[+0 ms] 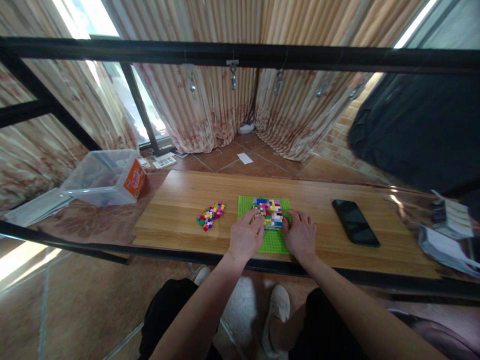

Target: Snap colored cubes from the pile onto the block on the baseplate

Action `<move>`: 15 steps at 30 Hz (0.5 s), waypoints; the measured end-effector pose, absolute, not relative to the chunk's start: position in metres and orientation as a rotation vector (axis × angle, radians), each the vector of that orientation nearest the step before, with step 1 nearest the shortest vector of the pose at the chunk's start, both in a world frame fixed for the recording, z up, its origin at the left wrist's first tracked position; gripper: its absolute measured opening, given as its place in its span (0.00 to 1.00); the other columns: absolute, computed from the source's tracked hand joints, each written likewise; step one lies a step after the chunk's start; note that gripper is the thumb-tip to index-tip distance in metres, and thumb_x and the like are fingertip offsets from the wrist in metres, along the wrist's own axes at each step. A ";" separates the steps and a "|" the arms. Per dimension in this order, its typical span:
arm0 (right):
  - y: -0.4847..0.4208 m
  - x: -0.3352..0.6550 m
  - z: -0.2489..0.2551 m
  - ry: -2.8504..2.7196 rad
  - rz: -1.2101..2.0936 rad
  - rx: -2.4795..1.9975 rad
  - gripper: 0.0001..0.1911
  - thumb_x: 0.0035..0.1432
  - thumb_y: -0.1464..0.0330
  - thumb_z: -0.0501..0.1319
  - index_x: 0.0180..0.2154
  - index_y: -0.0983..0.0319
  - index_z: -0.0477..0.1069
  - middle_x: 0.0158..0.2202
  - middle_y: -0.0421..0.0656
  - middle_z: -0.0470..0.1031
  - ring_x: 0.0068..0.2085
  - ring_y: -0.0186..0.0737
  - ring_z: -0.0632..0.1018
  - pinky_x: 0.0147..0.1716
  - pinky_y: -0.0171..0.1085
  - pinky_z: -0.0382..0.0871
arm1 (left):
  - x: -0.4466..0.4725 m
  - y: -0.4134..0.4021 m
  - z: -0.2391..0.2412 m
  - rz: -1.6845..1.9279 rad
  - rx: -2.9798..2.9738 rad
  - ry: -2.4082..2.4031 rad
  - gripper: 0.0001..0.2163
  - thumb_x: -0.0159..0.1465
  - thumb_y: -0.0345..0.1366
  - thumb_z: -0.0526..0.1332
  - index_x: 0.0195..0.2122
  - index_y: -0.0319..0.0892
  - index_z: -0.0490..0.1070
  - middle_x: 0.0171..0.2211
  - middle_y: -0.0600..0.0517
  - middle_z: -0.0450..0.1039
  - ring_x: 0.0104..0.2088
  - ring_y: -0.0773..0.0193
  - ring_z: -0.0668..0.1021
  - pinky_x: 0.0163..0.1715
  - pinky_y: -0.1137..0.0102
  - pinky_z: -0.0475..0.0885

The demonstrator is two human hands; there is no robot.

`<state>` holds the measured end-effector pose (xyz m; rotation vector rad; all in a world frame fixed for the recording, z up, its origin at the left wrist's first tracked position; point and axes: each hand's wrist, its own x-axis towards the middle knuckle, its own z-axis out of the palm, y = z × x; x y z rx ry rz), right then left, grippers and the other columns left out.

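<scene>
A green baseplate (245, 204) lies on the wooden board, with a block of small multicoloured bricks (267, 210) built on it. My left hand (245, 236) rests on the plate's near left part, fingers curled, its fingertips against the left edge of the brick block. My right hand (299, 234) rests on the plate's near right part, fingers bent and touching the block's lower right side. Whether either hand pinches a single brick is hidden. A loose pile of coloured bricks (210, 215) lies to the left of the plate.
A black phone (355, 222) lies on the board (180, 200) to the right. A clear plastic bin (101, 177) with an orange label sits at the far left. Papers and a bag (448, 235) lie at the right edge. A black metal frame bar (240, 54) crosses overhead.
</scene>
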<state>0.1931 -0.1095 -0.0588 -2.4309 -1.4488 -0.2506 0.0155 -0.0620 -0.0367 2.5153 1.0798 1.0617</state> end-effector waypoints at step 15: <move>-0.109 0.194 -0.059 -1.455 -0.239 -2.438 0.18 0.66 0.62 0.51 0.51 0.63 0.71 0.51 0.51 0.73 0.49 0.51 0.69 0.43 0.44 0.58 | 0.014 -0.072 -0.029 0.864 2.568 1.138 0.09 0.68 0.31 0.54 0.45 0.43 0.73 0.55 0.47 0.72 0.49 0.57 0.77 0.48 0.62 0.76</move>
